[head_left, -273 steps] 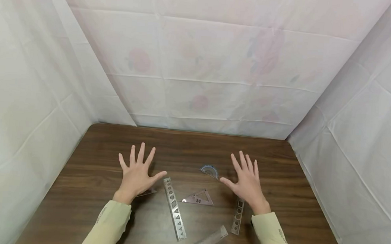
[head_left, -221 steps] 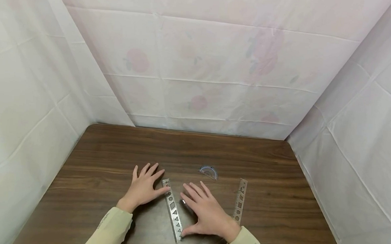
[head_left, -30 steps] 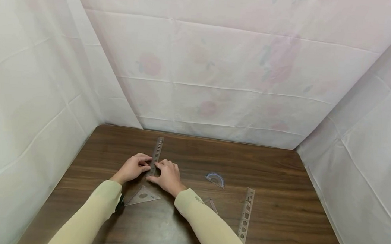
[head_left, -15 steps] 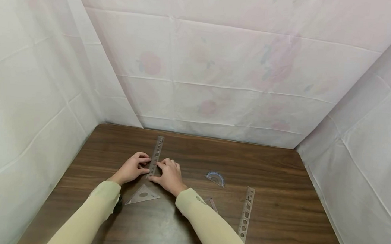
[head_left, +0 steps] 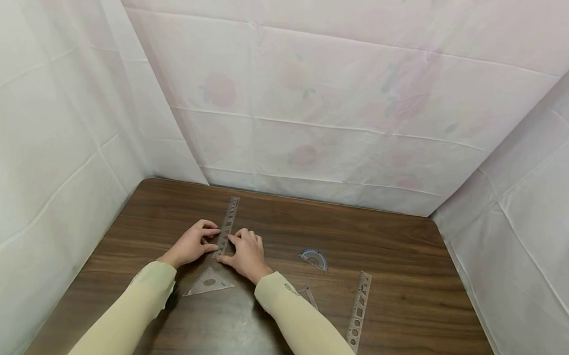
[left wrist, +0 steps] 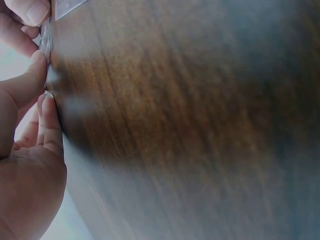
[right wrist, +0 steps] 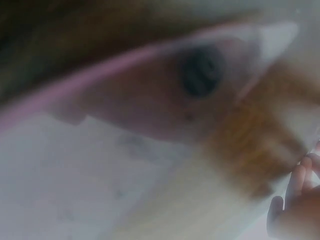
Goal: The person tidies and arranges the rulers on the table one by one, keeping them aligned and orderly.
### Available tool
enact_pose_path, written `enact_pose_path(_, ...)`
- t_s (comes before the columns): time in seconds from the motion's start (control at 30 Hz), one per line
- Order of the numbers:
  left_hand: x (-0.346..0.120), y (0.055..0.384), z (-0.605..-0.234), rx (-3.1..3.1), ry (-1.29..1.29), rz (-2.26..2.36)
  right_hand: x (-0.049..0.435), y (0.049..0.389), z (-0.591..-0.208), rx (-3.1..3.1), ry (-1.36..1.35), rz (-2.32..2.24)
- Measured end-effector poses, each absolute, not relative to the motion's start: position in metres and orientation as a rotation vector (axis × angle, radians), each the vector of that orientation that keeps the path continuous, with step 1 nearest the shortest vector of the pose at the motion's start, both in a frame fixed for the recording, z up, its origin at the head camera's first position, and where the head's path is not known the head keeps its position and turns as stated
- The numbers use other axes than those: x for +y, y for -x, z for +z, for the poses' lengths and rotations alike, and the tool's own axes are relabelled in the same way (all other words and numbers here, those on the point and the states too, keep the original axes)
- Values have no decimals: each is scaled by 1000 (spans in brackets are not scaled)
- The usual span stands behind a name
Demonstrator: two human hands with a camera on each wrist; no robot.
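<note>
Nearest: right sleeve (head_left: pixel 302 325) over dark wood counter (head_left: pixel 282 215). Stencil ruler (head_left: pixel 360 303) to its right. Pinkish set square (head_left: pixel 310 297) partly hidden by that sleeve. Clear set square (head_left: pixel 217 283) flat between forearms, just short of the hands. Next, left hand (head_left: pixel 192 245) and right hand (head_left: pixel 247 255): both sets of fingers curled, grasping held ruler (head_left: pixel 226 228) from opposite long edges; one layer or more, can't tell. Held ruler is left of centre, far end toward back edge. Protractor (head_left: pixel 314 259) right of right hand, well apart. Behind: white cloth (head_left: pixel 277 139), faint pink fruit print.
</note>
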State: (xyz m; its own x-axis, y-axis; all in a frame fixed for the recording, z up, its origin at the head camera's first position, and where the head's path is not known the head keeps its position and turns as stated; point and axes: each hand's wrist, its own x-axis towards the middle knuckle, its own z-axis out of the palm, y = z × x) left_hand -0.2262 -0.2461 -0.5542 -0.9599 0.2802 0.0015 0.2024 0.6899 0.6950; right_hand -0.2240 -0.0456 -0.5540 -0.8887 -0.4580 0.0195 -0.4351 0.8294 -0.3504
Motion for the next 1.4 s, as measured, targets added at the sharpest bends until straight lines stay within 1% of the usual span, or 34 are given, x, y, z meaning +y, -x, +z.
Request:
enact_pose_path(0.43,-246,225,-551,2802,-420,1125,-35,225,-543,2812,788,-590)
enact_pose_path(0.7,-242,224,-541,2821,-380,1139,-17,229,-526,2777,779,-621)
enact_pose_path(0.9,-235,228,-531,2864,-372,1131,2,235,-511,2812,767,-665)
enact_pose_path(1.1,-219,234,-518,2874,-434,1136,27,242,-501,2843,700,-702)
enact_pose_path(1.4,-189,235,-505,2867,-499,1187,68,245,-498,2842,586,-884)
